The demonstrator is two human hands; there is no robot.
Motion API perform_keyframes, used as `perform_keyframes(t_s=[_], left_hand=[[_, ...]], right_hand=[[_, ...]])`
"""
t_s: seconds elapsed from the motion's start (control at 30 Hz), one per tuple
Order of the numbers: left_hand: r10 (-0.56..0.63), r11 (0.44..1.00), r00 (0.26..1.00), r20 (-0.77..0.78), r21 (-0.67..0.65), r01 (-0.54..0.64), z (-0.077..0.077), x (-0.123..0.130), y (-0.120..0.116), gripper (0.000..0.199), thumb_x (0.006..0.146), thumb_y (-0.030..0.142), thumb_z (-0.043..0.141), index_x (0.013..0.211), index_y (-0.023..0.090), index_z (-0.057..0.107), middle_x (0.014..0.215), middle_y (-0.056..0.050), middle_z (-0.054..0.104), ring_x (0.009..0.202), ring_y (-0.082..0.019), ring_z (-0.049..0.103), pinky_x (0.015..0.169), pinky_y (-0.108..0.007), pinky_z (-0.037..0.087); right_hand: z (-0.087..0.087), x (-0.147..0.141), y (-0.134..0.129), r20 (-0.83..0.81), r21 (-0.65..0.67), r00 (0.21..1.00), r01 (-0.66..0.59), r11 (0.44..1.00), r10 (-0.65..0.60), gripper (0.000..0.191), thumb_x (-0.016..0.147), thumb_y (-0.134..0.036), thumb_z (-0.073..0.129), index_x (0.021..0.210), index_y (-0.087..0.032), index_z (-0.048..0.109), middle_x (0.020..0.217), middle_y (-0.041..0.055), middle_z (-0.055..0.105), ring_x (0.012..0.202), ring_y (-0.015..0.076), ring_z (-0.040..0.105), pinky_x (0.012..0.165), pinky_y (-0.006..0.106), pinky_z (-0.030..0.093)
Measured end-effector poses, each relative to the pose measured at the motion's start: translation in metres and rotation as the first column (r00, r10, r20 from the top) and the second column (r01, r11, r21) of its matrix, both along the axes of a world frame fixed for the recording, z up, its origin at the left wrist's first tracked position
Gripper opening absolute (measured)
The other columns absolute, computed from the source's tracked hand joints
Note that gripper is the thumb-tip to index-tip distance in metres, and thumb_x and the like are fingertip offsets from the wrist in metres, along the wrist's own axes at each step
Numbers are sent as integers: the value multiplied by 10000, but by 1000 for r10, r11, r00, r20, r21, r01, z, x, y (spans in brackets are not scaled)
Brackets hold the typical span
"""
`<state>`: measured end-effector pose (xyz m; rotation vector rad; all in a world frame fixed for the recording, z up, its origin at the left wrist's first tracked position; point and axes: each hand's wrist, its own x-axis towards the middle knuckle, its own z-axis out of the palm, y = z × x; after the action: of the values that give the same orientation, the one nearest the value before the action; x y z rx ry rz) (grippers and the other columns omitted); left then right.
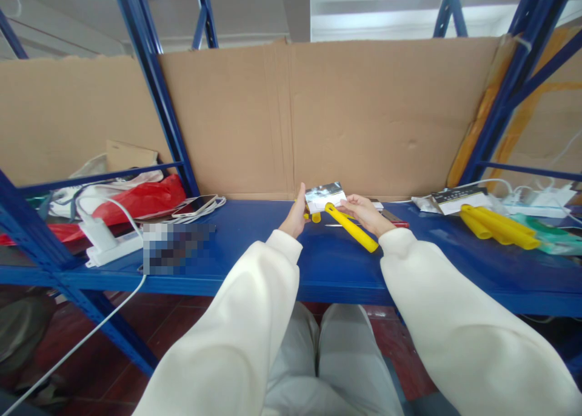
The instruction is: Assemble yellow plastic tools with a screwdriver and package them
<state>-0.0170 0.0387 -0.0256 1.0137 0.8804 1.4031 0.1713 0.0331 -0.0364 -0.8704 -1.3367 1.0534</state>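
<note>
A small printed card [325,197], dark at the top and white below, is held up between my two hands over the blue shelf [254,240]. My left hand [296,214] has its fingers closed on the card's left edge. At the card's lower right corner, my right hand [365,213] pinches it. Just below lies a yellow tube-like piece [352,228], slanting down to the right near my right wrist. Another yellow piece [316,217] shows partly beneath the card. A dark red object [394,219] lies partly hidden behind my right hand.
Several yellow pieces [499,227] lie at the right beside a green plastic bag [561,237] and a black-and-white packet [461,199]. On the left are a white power strip [116,249], a phone [195,205] with cable and a red bag [143,199]. Cardboard [364,113] stands behind.
</note>
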Motion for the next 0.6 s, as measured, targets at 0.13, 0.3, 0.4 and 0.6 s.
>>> perform_keyframes(t_s=[0.13, 0.3, 0.4, 0.6], left_hand=[[-48, 999, 998, -42, 24, 49, 0, 2, -6, 265, 719, 329, 845, 861, 138, 728, 725, -85, 739, 693, -180, 699, 619, -251, 538], [57, 997, 997, -52, 63, -54, -2, 1, -4, 179, 640, 25, 784, 772, 127, 719, 683, -59, 722, 683, -185, 705, 652, -268, 570], [167, 986, 981, -100, 13, -167, -2, -1, 0, 216, 636, -57, 715, 726, 139, 699, 608, -23, 668, 630, -171, 686, 629, -266, 566], [334, 943, 938, -90, 28, -333, -2, 1, -1, 242, 662, -85, 663, 717, 151, 665, 637, -10, 641, 710, -178, 700, 703, -286, 578]], right_hand=[[-1, 0, 0, 24, -16, 999, 27, 1000, -27, 251, 767, -240, 820, 714, -218, 576, 792, 15, 742, 828, 172, 743, 935, 358, 584], [-6, 0, 4, 138, 34, 990, 4, 999, -9, 205, 759, -264, 804, 870, -216, 639, 982, 64, 733, 886, 181, 721, 929, 367, 577], [-8, -2, 5, 349, 134, 929, 84, 987, -126, 406, 721, -311, 822, 1077, -217, 651, 1221, 115, 656, 911, 203, 701, 917, 415, 574], [4, -5, -10, 644, 514, 652, 19, 857, -401, 544, 742, -454, 790, 1204, -203, 649, 1197, 135, 629, 1013, 265, 654, 942, 410, 521]])
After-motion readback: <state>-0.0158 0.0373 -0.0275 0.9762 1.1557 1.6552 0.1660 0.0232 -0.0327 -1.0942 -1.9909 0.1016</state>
